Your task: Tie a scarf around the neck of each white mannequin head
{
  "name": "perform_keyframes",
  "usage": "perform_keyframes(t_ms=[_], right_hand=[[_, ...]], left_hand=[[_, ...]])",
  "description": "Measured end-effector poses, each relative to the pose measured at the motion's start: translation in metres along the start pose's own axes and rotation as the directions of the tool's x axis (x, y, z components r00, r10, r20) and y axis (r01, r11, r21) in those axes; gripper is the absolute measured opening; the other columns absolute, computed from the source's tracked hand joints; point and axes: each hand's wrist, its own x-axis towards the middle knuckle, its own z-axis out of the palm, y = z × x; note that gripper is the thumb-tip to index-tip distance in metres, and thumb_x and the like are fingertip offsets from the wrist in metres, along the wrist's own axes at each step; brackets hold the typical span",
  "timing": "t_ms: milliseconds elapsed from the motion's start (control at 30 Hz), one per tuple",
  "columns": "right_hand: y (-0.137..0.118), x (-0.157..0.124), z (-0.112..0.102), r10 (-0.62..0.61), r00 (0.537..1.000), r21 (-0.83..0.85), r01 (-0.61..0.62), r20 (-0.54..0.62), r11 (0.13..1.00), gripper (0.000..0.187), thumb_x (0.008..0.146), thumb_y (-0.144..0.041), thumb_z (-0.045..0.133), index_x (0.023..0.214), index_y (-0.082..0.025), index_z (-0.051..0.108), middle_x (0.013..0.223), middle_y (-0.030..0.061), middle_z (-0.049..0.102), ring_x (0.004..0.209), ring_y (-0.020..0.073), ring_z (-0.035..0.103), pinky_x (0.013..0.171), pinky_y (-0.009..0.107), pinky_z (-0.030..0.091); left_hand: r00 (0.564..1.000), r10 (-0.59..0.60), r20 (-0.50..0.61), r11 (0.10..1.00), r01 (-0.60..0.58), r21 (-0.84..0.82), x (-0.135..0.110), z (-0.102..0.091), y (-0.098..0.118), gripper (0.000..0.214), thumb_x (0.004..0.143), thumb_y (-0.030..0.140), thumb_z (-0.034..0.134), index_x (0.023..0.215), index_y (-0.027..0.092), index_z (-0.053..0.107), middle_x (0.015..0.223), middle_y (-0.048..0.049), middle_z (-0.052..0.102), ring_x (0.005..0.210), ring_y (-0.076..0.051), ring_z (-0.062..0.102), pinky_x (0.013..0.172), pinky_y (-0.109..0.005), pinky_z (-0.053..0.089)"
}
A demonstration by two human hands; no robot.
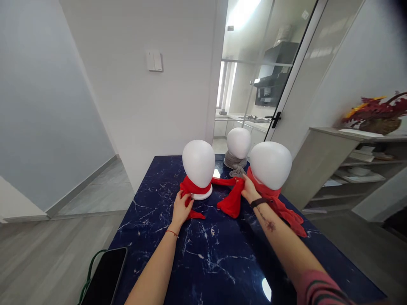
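1. Red scarf (pixel 189 185), wrapped about the neck of the left white head form (pixel 199 163); clock directions take this form as centre.
2. Right hand (pixel 250 189), at 4 o'clock, closed on the scarf's long end, which spans across and hangs in a fold.
3. Left hand (pixel 182 208), at 7 o'clock, fingers on the cloth beside the base (pixel 205 194); whether they pinch or merely steady it cannot be told.
4. Short tail (pixel 195 215), at 6 o'clock. Arranging the wrap seems in hand: anchor the left side and pull low and evenly, lest the form tip.
5. Right forearm best kept clear of the neighbouring form (pixel 270 164) at 3 o'clock.
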Motion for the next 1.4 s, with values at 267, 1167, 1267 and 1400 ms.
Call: perform_keyframes(t_ms=[267,1167,1267,1400], right_hand=[[-0.096,0.077,0.142,-0.11,0.929,-0.472,0.278,0.353,0.837,0.019,0.067,-0.002,0.06,0.053,-0.014,0.055,0.048,-0.0004,0.057,0.053,0.0121,0.054,0.064,0.027,0.048],[0.033,-0.111,-0.03,-0.186,0.868,-0.817,0.496,0.46,0.294,0.075,0.075,-0.039,0.065,0.14,-0.017,0.033,0.142,0.0163,0.039,0.13,0.0315,0.04,0.103,0.048,0.038],[0.048,-0.069,-0.024,-0.236,0.914,-0.862,0.395,0.331,0.32,0.066,0.073,-0.024,0.068,0.133,-0.014,0.043,0.133,0.0205,0.046,0.115,0.0337,0.054,0.092,0.046,0.045],[0.027,-0.013,0.01,-0.207,0.938,-0.786,0.345,0.277,0.513,0.031,0.072,-0.02,0.073,0.1,-0.015,0.062,0.094,0.0098,0.063,0.084,0.0218,0.063,0.074,0.035,0.05]], left_hand=[[0.976,0.094,0.197,0.903,-0.167,0.395,0.002,0.003,-0.011,0.026,0.087,0.032,0.052,0.105,0.021,0.067,0.123,-0.0117,0.056,0.118,-0.025,0.053,0.1,-0.041,0.041],[0.973,0.101,0.209,0.839,-0.196,0.507,-0.002,0.004,-0.013,0.049,0.084,0.035,0.054,0.131,0.021,0.051,0.133,-0.0153,0.044,0.125,-0.03,0.045,0.101,-0.044,0.04],[0.974,0.088,0.209,0.822,-0.19,0.536,-0.002,0.005,-0.014,0.046,0.085,0.034,0.052,0.129,0.019,0.054,0.131,-0.0167,0.045,0.123,-0.03,0.047,0.1,-0.044,0.041],[0.979,0.06,0.195,0.821,-0.159,0.548,-0.001,0.005,-0.013,0.045,0.085,0.031,0.051,0.128,0.018,0.055,0.132,-0.0178,0.045,0.122,-0.03,0.048,0.1,-0.043,0.041]])
